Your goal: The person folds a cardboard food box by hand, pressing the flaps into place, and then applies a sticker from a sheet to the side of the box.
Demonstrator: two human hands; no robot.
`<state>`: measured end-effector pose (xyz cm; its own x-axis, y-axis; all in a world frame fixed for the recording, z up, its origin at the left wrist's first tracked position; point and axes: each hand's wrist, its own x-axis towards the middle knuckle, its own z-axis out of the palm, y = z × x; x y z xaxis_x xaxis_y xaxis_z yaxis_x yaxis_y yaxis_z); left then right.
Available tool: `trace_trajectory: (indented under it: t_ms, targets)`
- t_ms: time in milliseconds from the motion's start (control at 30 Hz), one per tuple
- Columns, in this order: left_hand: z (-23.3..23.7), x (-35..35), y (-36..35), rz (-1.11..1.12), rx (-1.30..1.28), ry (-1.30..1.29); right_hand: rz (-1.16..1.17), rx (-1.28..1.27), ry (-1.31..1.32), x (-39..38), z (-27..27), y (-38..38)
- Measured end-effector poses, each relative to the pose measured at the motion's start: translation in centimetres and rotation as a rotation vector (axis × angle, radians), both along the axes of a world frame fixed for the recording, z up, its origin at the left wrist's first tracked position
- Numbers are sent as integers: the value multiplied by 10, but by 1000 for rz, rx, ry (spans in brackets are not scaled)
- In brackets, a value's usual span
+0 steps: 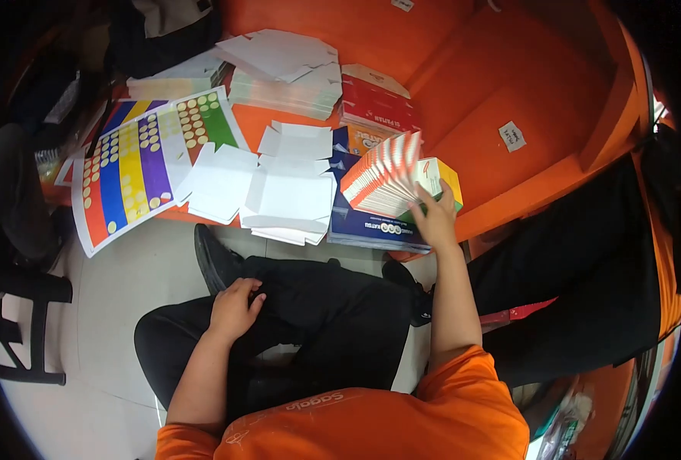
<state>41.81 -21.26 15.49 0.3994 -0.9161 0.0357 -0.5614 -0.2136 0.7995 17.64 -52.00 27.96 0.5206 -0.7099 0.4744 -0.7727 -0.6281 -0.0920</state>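
My right hand [438,218] reaches out to the stacks, its thumb and fingers closed about the near end of a row of printed cards [383,176]. The row fans out to the left in white and orange-red edges. At its right end shows a white, yellow and green face [435,175]. Beneath lies a stack of dark blue printed cartons [371,224]. My left hand [236,307] rests on my leg with its fingers stretched out and holds nothing. Ahead of it lie unfolded white cartons [291,192].
White flat cartons [283,77] and red printed cartons [379,100] are piled farther back. Colourful sheets with round stickers [129,165] lie at left. An orange panel [540,107] stands at right, beside another person's dark-trousered leg [578,253]. A black stool [30,322] is at left.
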Motion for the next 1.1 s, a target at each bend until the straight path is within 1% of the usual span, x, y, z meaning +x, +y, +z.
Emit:
trace_trajectory:
  t_ms: [67,100,133,200,233,267,333,400,467,500,567,600,667,733,767,800,867,900,1000,1067,1100]
  targets:
    - [1,-1,0,-10,18,-23,27,-156,231,6,-10,7]
    - [0,-2,0,-24,30,-48,15,-84,248,9,-2,9]
    - [-2,-2,1,-15,27,-51,23,-88,244,11,5,12]
    - [-4,-1,5,-58,52,-82,-114,41,248,18,27,20]
    - [-3,-1,8,-57,34,-69,-101,-182,159,24,32,26]
    - [-4,-1,8,-32,32,-70,-76,-187,155,34,34,33]
    - [-8,-1,7,-69,17,-108,299,-286,-270,61,29,60]
    - [-5,-1,6,-49,37,-132,418,-170,-40,93,-4,97]
    - [-9,-1,5,-66,68,-141,650,-43,84,126,-15,126]
    - [-11,0,5,-77,91,-130,677,-51,80,132,-27,122]
    - [-12,0,7,-55,65,-126,627,-29,212,149,-67,103]
    - [-10,0,8,-64,41,-121,654,-39,207,155,-73,95]
    - [-7,1,9,-33,35,-140,532,220,385,160,-73,75]
    - [-9,1,8,-62,55,-117,436,154,278,165,-58,72]
    - [-10,1,6,-73,54,-121,377,282,284,166,-50,68]
    - [-12,1,5,-77,49,-116,371,279,289,165,-51,68]
    - [-14,0,3,-102,49,-141,598,104,238,163,-55,71]
    - [-13,-1,2,-112,43,-140,600,138,386,163,-53,79]
    - [-10,0,5,-104,62,-160,617,77,568,171,-73,71]
    - [-8,0,7,-81,59,-124,542,22,457,175,-68,61]
    - [-4,0,8,-74,56,-141,575,-199,276,175,-58,57]
